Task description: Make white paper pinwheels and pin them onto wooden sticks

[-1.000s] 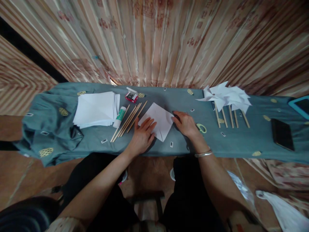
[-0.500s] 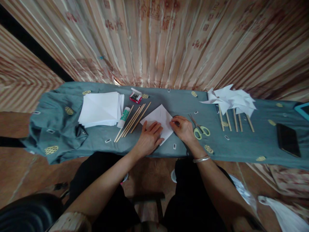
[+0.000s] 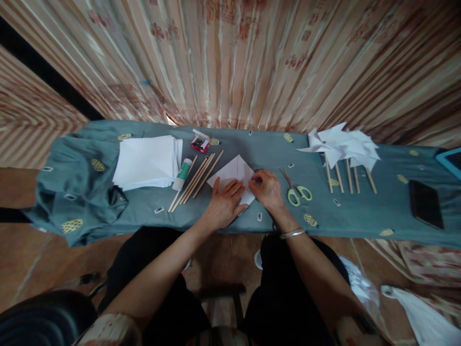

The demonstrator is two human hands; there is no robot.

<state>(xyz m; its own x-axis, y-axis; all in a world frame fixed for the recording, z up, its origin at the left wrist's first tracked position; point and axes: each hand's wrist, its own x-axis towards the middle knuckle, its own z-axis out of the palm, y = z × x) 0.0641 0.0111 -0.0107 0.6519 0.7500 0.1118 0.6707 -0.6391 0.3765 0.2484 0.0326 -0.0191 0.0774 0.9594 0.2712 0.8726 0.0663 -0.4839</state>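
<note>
A square sheet of white paper (image 3: pixel 236 167) lies turned like a diamond on the cloth, with a crease running down from its far corner. My left hand (image 3: pixel 225 202) rests flat on its near left part, fingers spread. At the right edge of the sheet, my right hand (image 3: pixel 266 188) pinches the paper between thumb and fingers. The two hands hide the near part of the sheet. Just right of my right hand lie scissors (image 3: pixel 297 190) with green handles, their blades pointing away from me.
Left of the sheet are several wooden sticks (image 3: pixel 199 179), a glue stick (image 3: pixel 182 174), a small red-and-white box (image 3: pixel 200 141) of dark bits, and a paper stack (image 3: pixel 144 162). Paper pinwheels (image 3: pixel 338 143) on sticks and a black phone (image 3: pixel 426 204) lie right. A curtain (image 3: pixel 230 62) hangs behind.
My right hand has moved slightly left over the sheet, drawing its right edge inward. My left hand stays flat on the paper. The whole view has shifted a little.
</note>
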